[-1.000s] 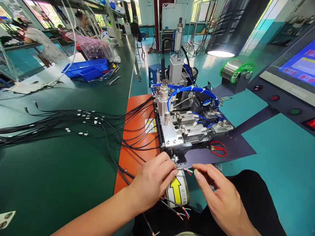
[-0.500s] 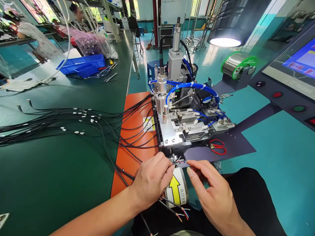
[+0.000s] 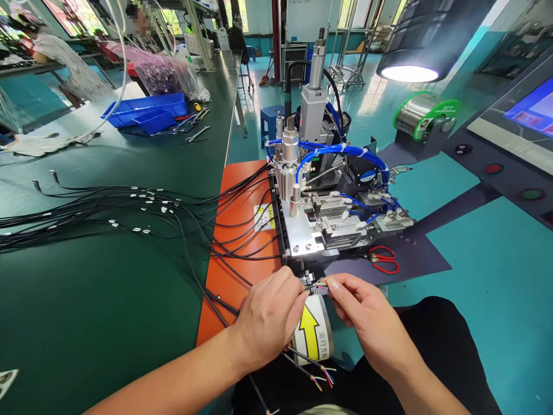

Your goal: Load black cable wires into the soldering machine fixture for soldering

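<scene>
My left hand [image 3: 274, 314] is closed around the end of a black cable, whose thin coloured wires [image 3: 318, 283] stick out to the right. Thumb and forefinger of my right hand [image 3: 360, 308] pinch the tips of those wires. Both hands are in front of a metal soldering-type machine [image 3: 305, 227], just above a round part with a yellow arrow label [image 3: 309, 334]. Below my left hand hang more black cables with stripped, fanned-out wire ends [image 3: 327, 376]. Several black cables [image 3: 242, 253] run across an orange board [image 3: 233, 216] into the machine's side.
Black cables [image 3: 142, 199] lie bundled on the green table [image 3: 108, 311]. Red-handled scissors [image 3: 383, 260] rest beside the machine. A solder spool [image 3: 425, 117], a lamp [image 3: 425, 46] and a control panel [image 3: 518, 155] stand right. Blue bins [image 3: 151, 110] and wrenches [image 3: 197, 134] lie far left; people sit beyond.
My right hand has moved slightly left and up, and its thumb and forefinger have closed on the wire tips. My left hand keeps its hold on the cable. The view has shifted slightly.
</scene>
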The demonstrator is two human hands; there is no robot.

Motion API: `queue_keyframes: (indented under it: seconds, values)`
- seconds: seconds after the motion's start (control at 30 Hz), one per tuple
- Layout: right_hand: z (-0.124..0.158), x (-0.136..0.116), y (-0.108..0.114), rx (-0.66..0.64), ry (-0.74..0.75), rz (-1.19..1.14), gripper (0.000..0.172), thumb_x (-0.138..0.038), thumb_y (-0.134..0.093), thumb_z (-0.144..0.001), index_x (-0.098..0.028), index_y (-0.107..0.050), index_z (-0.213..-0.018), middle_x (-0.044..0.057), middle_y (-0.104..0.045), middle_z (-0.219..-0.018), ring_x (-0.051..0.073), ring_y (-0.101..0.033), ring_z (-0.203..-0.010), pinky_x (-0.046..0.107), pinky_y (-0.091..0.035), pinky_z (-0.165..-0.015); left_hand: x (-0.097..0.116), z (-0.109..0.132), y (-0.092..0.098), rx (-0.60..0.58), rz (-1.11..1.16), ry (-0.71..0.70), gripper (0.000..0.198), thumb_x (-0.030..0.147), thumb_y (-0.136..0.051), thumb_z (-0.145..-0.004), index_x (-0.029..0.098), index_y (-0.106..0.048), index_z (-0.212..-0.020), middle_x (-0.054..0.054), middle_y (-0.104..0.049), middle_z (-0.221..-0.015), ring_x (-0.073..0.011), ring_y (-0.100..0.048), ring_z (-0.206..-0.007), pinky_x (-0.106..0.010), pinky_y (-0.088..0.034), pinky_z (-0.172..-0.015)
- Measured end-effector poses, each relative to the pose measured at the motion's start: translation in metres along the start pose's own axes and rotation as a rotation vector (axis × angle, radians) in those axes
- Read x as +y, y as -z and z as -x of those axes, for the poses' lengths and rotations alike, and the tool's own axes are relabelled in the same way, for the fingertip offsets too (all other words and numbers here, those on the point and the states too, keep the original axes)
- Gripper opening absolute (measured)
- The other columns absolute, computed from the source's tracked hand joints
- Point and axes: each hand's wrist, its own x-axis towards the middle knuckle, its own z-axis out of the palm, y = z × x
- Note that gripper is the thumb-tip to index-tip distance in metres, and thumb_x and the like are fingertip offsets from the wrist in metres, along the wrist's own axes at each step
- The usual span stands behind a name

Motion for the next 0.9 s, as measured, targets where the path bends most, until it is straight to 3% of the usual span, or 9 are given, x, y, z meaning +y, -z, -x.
queue_keyframes:
  seconds: [0.17, 0.33, 0.47, 0.67, 0.9]
  values:
    - [0.001, 0.002, -0.001, -0.005, 0.014, -0.031, 0.038, -0.052, -0.06, -0.092, -0.017, -0.07, -0.1, -0.005, -0.039, -0.063, 0.01, -0.03, -0.057, 0.023, -0.023, -0.049, 0.001, 0.0, 0.001, 0.003, 0.009, 0.011, 0.02, 0.02, -0.044, -0.1, 0.016, -0.056, -0.085, -0.004, -0.052, -0.08, -0.0169, -0.048, -0.071, -0.03, -0.04, -0.062]
    - [0.005, -0.002, -0.003, 0.055, 0.095, 0.083, 0.035, -0.05, -0.062, -0.091, -0.018, -0.072, -0.103, 0.001, -0.062, -0.077, 0.013, -0.051, -0.067, 0.023, -0.04, -0.056, 0.001, -0.001, 0.001, 0.024, -0.005, 0.01, 0.02, 0.02, -0.044, -0.099, 0.016, -0.057, -0.084, -0.004, -0.052, -0.079, -0.0168, -0.048, -0.07, -0.03, -0.041, -0.06]
    - [0.007, 0.0, -0.004, 0.075, 0.154, 0.152, 0.033, -0.047, -0.061, -0.092, -0.019, -0.072, -0.104, 0.003, -0.068, -0.085, 0.019, -0.061, -0.083, 0.026, -0.05, -0.07, 0.002, -0.001, 0.001, 0.04, -0.014, 0.008, 0.021, 0.021, -0.043, -0.099, 0.017, -0.056, -0.084, -0.004, -0.052, -0.079, -0.0167, -0.049, -0.069, -0.029, -0.041, -0.06]
    - [0.011, 0.004, -0.008, 0.156, 0.239, 0.277, 0.026, -0.044, -0.06, -0.093, -0.02, -0.071, -0.097, 0.004, -0.068, -0.089, 0.018, -0.064, -0.082, 0.025, -0.051, -0.068, 0.002, -0.001, 0.001, 0.021, -0.06, 0.011, 0.022, 0.022, -0.043, -0.1, 0.017, -0.056, -0.083, -0.004, -0.052, -0.078, -0.0167, -0.049, -0.069, -0.029, -0.041, -0.06]
    - [0.012, 0.006, -0.013, 0.261, 0.488, 0.532, 0.016, -0.031, -0.059, -0.095, -0.022, -0.069, -0.088, 0.003, -0.064, -0.084, 0.016, -0.061, -0.071, 0.027, -0.049, -0.064, 0.001, 0.001, 0.0, -0.002, -0.086, 0.005, 0.021, 0.022, -0.043, -0.1, 0.017, -0.054, -0.082, -0.004, -0.052, -0.079, -0.0176, -0.05, -0.07, -0.03, -0.041, -0.062]
